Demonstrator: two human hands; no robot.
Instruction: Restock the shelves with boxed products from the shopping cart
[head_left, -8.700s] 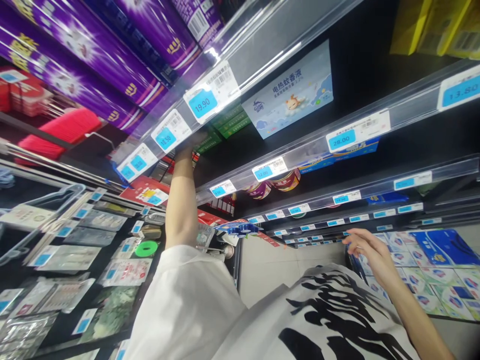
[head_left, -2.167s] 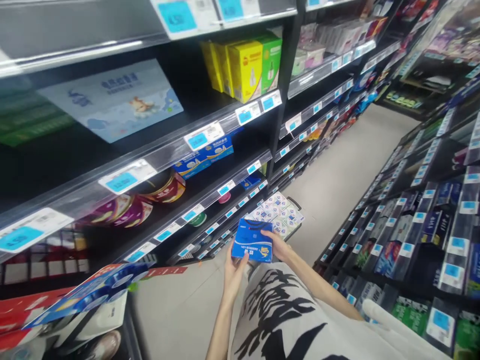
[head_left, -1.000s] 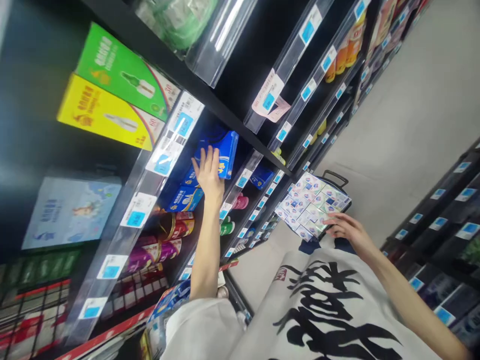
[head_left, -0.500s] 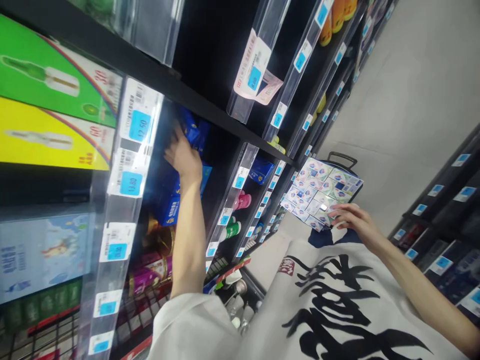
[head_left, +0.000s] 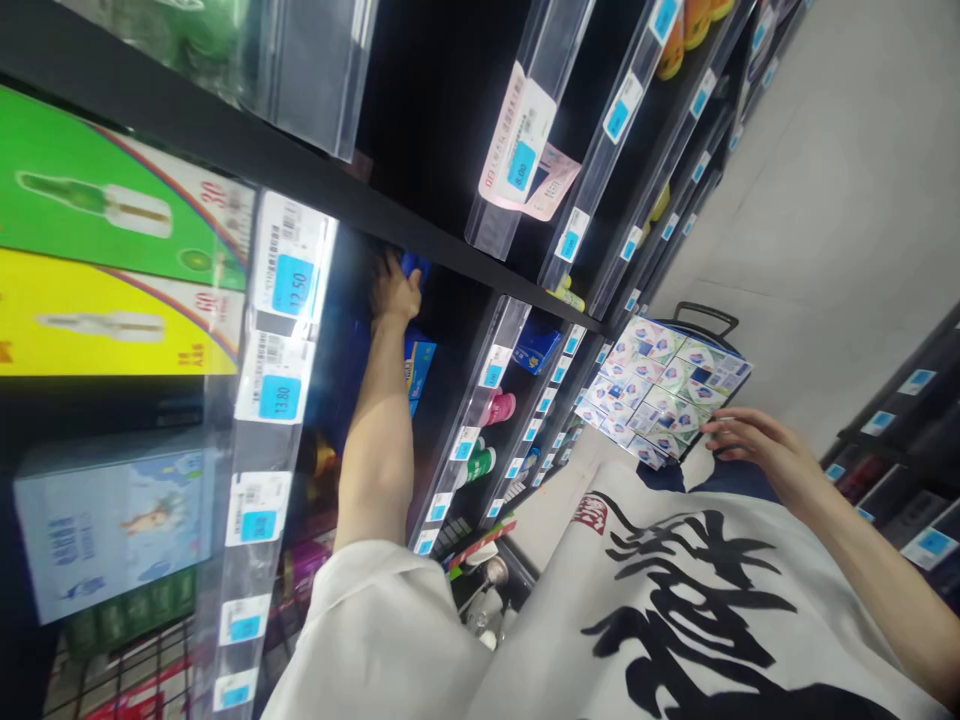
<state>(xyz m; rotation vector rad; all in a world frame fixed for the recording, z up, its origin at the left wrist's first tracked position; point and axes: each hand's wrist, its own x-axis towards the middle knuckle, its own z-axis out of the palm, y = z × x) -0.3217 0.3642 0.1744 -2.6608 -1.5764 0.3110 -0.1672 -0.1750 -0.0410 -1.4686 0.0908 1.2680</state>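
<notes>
My left hand (head_left: 396,292) reaches deep into a dark shelf bay, its fingers and thumb closed around a blue packet (head_left: 414,263). Part of that packet is covered by the hand. Just below the wrist is a blue box (head_left: 420,368). My right hand (head_left: 761,445) hovers at the near right edge of a block of white patterned boxes (head_left: 660,385), fingers loosely bent and apart, nothing held. Behind the boxes shows a black handle (head_left: 709,318).
Price-tag strips (head_left: 274,400) run along the shelf edges. Green and yellow boxes (head_left: 112,310) and a light blue box (head_left: 120,530) fill the left shelf. Pink (head_left: 501,405) and green-lidded containers (head_left: 480,462) stand lower. Another shelf (head_left: 892,450) is at right.
My left hand has moved right within the bay, onto the blue packet, and its fingers have closed. My right hand has shifted slightly from the boxes' face toward their edge. The view has tilted slightly.
</notes>
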